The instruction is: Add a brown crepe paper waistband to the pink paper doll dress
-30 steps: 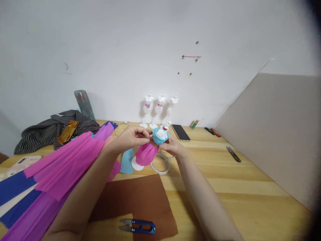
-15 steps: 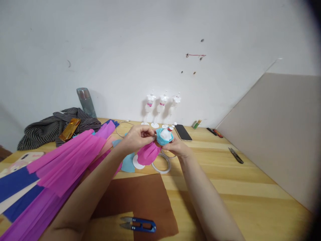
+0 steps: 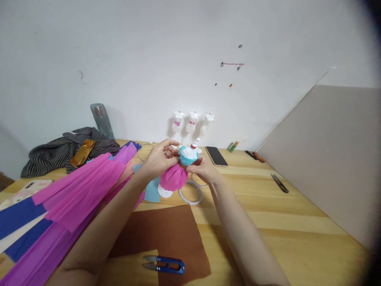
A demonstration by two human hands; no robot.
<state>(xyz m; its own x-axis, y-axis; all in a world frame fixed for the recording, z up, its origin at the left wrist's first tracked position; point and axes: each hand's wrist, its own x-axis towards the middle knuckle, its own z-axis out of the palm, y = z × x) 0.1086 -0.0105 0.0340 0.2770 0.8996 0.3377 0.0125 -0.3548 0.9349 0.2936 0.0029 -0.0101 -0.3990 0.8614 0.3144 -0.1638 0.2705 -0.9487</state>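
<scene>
A small white dress form (image 3: 189, 151) tilts between my two hands, a red band round its neck. It wears a light-blue top (image 3: 189, 159) and a gathered pink skirt (image 3: 174, 178); a bit of brown shows at the waist. My left hand (image 3: 162, 158) has its thumb at the waist and its fingers curled behind the figure's left side. From the other side, my right hand (image 3: 204, 169) grips the waist, thumb in front and fingers partly hidden behind. The round white base (image 3: 164, 192) shows below the skirt. Blue thread snips (image 3: 170, 265) lie in front on brown paper (image 3: 178, 222).
Three bare-looking dress forms (image 3: 193, 117) stand against the wall. Rolls of tape (image 3: 190, 202) lie below my hands. Pink, purple and blue crepe strips (image 3: 80, 186) cover the left side, near a striped cloth (image 3: 44, 155) and a bottle (image 3: 101, 119). A phone (image 3: 216, 156) and scissors (image 3: 279, 183) lie rightward.
The dress form has shifted slightly left and up, and turned a little. My left hand's fingers, pinched at the waist before, have opened out behind the blue top.
</scene>
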